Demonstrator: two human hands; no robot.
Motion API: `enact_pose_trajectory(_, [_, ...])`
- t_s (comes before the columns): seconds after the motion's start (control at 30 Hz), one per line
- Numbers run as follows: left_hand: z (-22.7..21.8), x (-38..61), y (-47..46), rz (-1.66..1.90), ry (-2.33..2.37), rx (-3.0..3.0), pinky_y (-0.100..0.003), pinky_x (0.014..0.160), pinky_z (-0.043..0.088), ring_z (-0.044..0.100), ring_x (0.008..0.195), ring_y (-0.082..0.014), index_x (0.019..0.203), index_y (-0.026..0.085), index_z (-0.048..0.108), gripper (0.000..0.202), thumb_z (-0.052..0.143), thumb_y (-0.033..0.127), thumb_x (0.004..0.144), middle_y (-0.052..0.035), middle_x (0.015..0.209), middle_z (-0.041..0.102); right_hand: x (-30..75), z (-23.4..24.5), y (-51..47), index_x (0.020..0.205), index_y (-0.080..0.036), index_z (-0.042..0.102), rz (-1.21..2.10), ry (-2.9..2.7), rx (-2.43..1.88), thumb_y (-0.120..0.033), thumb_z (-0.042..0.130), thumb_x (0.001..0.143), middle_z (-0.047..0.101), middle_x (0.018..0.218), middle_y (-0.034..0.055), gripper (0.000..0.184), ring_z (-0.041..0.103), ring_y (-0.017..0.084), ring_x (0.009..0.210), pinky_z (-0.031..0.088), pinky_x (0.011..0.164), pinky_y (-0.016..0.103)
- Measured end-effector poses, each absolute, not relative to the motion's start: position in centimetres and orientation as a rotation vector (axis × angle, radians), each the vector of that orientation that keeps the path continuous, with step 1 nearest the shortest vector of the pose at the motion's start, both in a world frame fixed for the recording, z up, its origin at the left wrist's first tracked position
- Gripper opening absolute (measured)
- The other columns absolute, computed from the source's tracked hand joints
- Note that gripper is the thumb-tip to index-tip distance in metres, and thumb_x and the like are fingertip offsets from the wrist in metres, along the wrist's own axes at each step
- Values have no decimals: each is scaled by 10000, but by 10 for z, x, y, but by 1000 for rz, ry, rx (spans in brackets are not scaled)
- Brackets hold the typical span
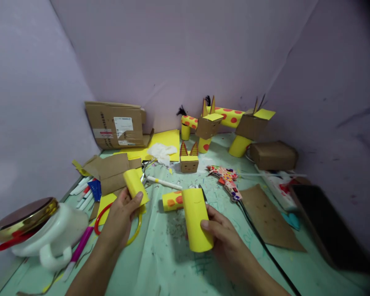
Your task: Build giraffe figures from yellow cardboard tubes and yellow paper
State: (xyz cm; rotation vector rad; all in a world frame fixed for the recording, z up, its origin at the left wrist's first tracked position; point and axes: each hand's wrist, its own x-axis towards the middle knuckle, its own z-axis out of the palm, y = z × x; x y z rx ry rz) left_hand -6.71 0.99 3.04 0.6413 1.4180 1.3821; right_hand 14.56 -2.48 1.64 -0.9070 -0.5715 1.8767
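My left hand is closed around a small curved yellow tube, thumb in front. In my right hand a larger yellow paper tube stands nearly upright, with a short mark near its top. Just behind it lies a yellow tube with orange spots, partly hidden. A dark pointed tool shows beside the larger tube; I cannot make out its kind. Past both hands sits a small cardboard head with ears. Scissors lie behind my left hand.
Spotted cardboard giraffes stand at the back. A patterned glue gun with a black cord lies right of centre, near a cardboard sheet and a phone. On the left are a white mug, markers and a folded carton.
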Motion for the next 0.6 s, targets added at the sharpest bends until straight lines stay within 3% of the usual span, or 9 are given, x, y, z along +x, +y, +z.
enact_pose_trajectory(0.1, [28,-75,13,1370,1558,736,-308,864,465,596,997,-211,1126,176,535,567,709,354,616,-87,1130,618,145,17,-24,1004,-160,642,1871,-557,-900,-267,678,636,648,759,22,384,550,131,592,430,553,245])
enact_pose_trajectory(0.2, [24,-90,6,1215,2001,1056,-398,898,453,581,1023,-270,1192,150,500,590,611,405,671,-124,1126,600,146,17,-22,959,-157,648,1855,-531,-895,-243,640,630,629,710,12,341,537,128,580,416,540,234])
enact_pose_trajectory(0.3, [17,-108,-5,625,2313,1579,-470,913,421,560,1025,-323,1179,113,539,514,488,368,735,-156,1090,606,147,17,-22,964,-161,634,1861,-518,-881,-219,620,598,642,727,22,370,541,134,581,392,515,226])
enact_pose_trajectory(0.43, [12,-115,-12,88,2375,1909,-458,942,386,542,1070,-347,1223,66,521,514,390,297,783,-208,1143,581,147,18,-24,1020,-171,596,1874,-577,-859,-277,683,597,652,811,47,445,572,164,657,397,556,245])
enact_pose_trajectory(0.6, [25,-111,-10,120,2310,1771,-473,909,397,551,1070,-387,1241,89,520,552,471,283,726,-219,1180,590,149,12,-20,1029,-185,570,1797,-798,-972,-409,780,597,602,806,18,529,552,153,669,398,583,249])
